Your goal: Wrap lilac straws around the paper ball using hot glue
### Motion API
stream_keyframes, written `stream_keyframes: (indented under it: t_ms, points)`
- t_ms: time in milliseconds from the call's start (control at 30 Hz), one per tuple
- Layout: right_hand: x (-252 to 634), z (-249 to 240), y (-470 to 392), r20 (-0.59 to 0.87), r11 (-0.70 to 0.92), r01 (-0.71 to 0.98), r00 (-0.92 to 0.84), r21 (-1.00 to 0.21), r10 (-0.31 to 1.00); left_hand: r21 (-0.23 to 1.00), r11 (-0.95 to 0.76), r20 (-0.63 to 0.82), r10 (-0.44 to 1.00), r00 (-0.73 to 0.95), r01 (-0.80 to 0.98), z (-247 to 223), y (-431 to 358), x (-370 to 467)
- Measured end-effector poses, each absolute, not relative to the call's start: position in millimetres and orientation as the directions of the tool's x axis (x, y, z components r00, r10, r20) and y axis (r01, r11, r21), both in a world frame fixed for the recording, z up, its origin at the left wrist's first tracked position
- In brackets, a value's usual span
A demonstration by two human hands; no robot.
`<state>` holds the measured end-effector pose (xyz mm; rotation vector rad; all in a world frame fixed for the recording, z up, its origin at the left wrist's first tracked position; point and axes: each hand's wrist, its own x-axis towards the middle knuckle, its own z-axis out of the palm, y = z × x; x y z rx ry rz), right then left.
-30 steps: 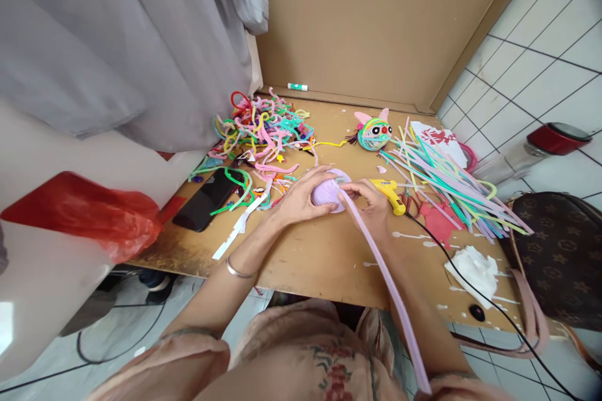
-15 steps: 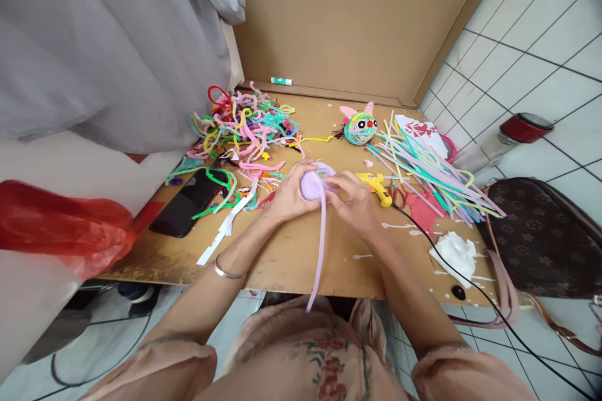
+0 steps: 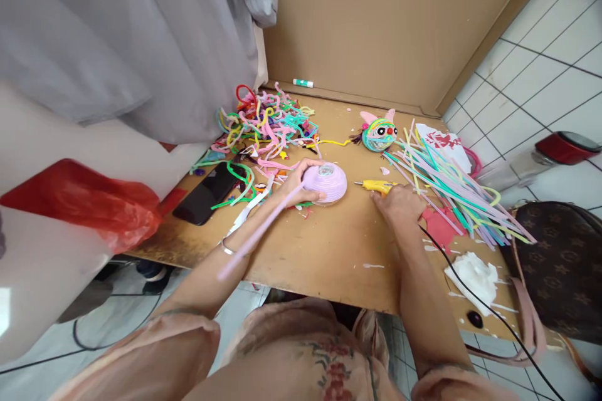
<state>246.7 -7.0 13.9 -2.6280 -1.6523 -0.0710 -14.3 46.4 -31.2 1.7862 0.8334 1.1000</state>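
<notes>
Left hand (image 3: 297, 185) grips lilac ball (image 3: 333, 188); right hand (image 3: 402, 205) closed round yellow glue gun (image 3: 376, 185); tube (image 3: 303, 83) label unreadable.

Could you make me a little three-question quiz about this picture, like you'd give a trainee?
1. Which hand holds the lilac ball?
2. True or false: the phone lies beside the handbag.
3. Fill in the blank: the right hand is on the yellow ____.

Key:
1. The left hand.
2. False: the phone lies at the left, the handbag at the right.
3. The glue gun.
</notes>
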Motion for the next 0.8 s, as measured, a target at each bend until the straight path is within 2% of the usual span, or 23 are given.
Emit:
stream_keyframes:
  t_ms: [100, 200, 333, 400, 467, 533, 633, 800]
  points:
    - [252, 14, -5, -0.023, -0.487, 0.873, 0.487, -0.033, 0.873, 0.911, -0.405, 0.342, 0.842, 0.418, 0.070, -34, 47, -18]
    - [256, 12, -4, 0.037, -0.497, 0.862, 0.502, -0.104, 0.864, 0.912, -0.406, 0.347, 0.839, 0.419, 0.057, -34, 46, -19]
    - [260, 11, -4, 0.258, -0.435, 0.843, 0.517, -0.316, 0.816, 0.916, -0.401, 0.351, 0.826, 0.441, 0.024, -33, 43, -18]
    - [260, 11, -3, 0.418, -0.310, 0.838, 0.503, -0.449, 0.756, 0.912, -0.410, 0.357, 0.808, 0.468, 0.012, -32, 43, -18]
    - [258, 11, -4, 0.557, -0.142, 0.846, 0.454, -0.513, 0.696, 0.908, -0.419, 0.364, 0.785, 0.501, -0.004, -31, 43, -18]
    - [252, 11, -7, 0.651, 0.004, 0.874, 0.359, -0.487, 0.669, 0.911, -0.412, 0.359, 0.769, 0.528, -0.020, -31, 43, -18]
    - [243, 12, -15, 0.723, 0.143, 0.916, 0.193, -0.376, 0.663, 0.921, -0.387, 0.344, 0.757, 0.556, -0.042, -31, 44, -19]
    - [235, 16, -23, 0.760, 0.214, 0.923, 0.115, -0.319, 0.639, 0.931, -0.359, 0.333, 0.756, 0.564, -0.068, -26, 40, -20]
